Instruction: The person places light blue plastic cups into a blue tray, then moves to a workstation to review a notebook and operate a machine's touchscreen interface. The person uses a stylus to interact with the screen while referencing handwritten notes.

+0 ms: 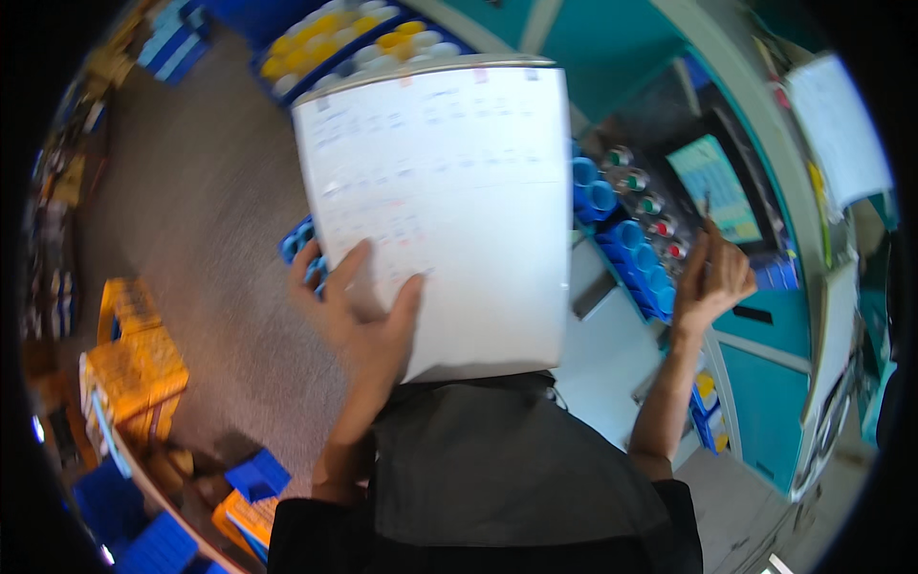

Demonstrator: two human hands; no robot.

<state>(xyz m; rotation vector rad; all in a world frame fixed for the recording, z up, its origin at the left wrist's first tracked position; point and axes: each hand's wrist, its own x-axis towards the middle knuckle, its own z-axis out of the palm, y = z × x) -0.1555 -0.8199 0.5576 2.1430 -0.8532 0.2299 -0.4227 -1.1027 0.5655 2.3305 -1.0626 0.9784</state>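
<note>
My left hand [358, 308] is at the lower left of a white paper pad [495, 251] with handwritten marks and small coloured tabs along its top. Its thumb and index finger lie on the page, while other fingers reach past the left edge. The pad's bottom edge meets my dark apron [495, 466]. Between the fingertips of my right hand [717, 276] is a slim dark pen-like tool [707, 204]. That tool's tip overlaps the lit screen [713, 186] of a teal machine; whether it touches cannot be told. The writing is blurred.
Red and green push buttons [649, 204] line the panel, beside a blue rack of round cups [645, 265]. Blue bins [330, 50] hold yellow and white round pieces. Behind the pad shows a blue holed tray [297, 240]. Orange crates [136, 366] stand on the floor [215, 179].
</note>
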